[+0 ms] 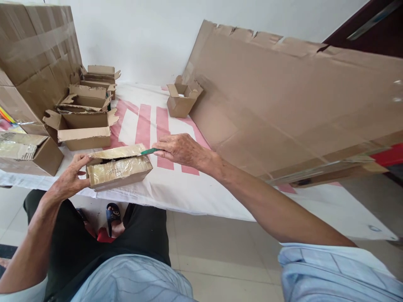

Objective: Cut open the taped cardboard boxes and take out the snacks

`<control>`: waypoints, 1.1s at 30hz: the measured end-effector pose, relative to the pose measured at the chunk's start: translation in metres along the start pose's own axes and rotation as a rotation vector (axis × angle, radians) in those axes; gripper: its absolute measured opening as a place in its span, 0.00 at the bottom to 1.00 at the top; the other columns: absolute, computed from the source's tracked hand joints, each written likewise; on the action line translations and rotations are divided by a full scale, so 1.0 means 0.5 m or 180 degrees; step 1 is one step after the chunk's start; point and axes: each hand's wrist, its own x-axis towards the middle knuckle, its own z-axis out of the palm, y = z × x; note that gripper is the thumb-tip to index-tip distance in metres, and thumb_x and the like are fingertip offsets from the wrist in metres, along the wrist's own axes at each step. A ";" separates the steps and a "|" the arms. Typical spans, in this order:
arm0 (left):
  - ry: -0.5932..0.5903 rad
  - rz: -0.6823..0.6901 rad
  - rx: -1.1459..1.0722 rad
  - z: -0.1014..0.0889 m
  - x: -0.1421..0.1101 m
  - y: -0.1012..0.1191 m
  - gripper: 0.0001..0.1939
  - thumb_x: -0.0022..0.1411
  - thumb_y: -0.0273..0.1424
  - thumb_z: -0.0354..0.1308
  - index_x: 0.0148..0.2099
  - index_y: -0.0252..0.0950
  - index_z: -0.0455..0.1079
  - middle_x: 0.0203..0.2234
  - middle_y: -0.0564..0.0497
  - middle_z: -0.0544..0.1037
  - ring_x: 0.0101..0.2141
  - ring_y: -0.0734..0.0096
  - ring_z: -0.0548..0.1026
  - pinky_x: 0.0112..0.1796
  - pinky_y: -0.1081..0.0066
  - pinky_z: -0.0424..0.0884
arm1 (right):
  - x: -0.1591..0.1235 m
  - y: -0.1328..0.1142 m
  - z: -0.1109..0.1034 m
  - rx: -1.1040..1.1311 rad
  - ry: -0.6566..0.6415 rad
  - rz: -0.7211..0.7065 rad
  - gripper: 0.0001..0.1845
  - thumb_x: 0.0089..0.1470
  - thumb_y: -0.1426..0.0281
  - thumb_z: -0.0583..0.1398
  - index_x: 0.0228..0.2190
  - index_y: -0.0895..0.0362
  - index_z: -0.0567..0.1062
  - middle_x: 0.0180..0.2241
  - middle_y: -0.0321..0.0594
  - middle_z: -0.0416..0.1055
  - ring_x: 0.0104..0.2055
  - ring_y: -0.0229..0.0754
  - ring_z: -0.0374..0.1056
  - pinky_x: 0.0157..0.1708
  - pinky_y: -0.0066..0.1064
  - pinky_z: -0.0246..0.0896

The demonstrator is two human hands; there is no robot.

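A small taped cardboard box (121, 170) sits near the table's front edge, its top parted along a dark slit. My left hand (71, 175) grips the box's left end, thumb and fingers pressed on it. In my right hand (176, 147) is a green-handled cutter (149, 151), its front end at the right end of the slit. The cutter's blade is hidden or too small to make out.
Several open cardboard boxes (84, 126) stand in a row at the left, before a big taped carton (40, 50). Another taped box (28, 153) lies front left. At the back, a small open box (181, 100) touches a large leaning cardboard sheet (283, 100).
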 end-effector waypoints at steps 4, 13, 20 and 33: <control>-0.0050 -0.0006 0.0104 -0.007 0.000 0.012 0.39 0.61 0.56 0.75 0.71 0.50 0.81 0.67 0.45 0.73 0.65 0.44 0.77 0.57 0.53 0.87 | 0.012 -0.016 0.003 -0.0088 0.0111 -0.0032 0.19 0.82 0.60 0.59 0.46 0.53 0.88 0.38 0.43 0.80 0.36 0.45 0.69 0.32 0.37 0.44; 0.0060 0.0128 0.0287 -0.011 -0.001 -0.001 0.47 0.63 0.54 0.74 0.81 0.51 0.73 0.66 0.42 0.74 0.63 0.45 0.78 0.55 0.53 0.88 | -0.058 0.103 0.011 0.0123 0.0624 0.0291 0.15 0.78 0.61 0.62 0.45 0.51 0.90 0.38 0.43 0.83 0.38 0.47 0.74 0.33 0.37 0.56; 0.0056 0.0214 0.0424 -0.021 0.002 0.014 0.47 0.64 0.59 0.72 0.80 0.49 0.74 0.67 0.41 0.76 0.62 0.44 0.79 0.52 0.57 0.88 | -0.105 0.104 0.072 0.1133 0.1436 0.0752 0.20 0.79 0.58 0.59 0.53 0.52 0.89 0.42 0.44 0.84 0.43 0.52 0.79 0.46 0.43 0.75; 0.0008 0.0163 0.0130 -0.020 0.006 -0.013 0.47 0.64 0.54 0.73 0.81 0.51 0.73 0.73 0.40 0.75 0.69 0.39 0.76 0.57 0.49 0.88 | -0.127 -0.055 0.329 0.1759 0.1233 0.1956 0.21 0.76 0.54 0.60 0.52 0.53 0.86 0.48 0.53 0.81 0.54 0.61 0.77 0.58 0.54 0.77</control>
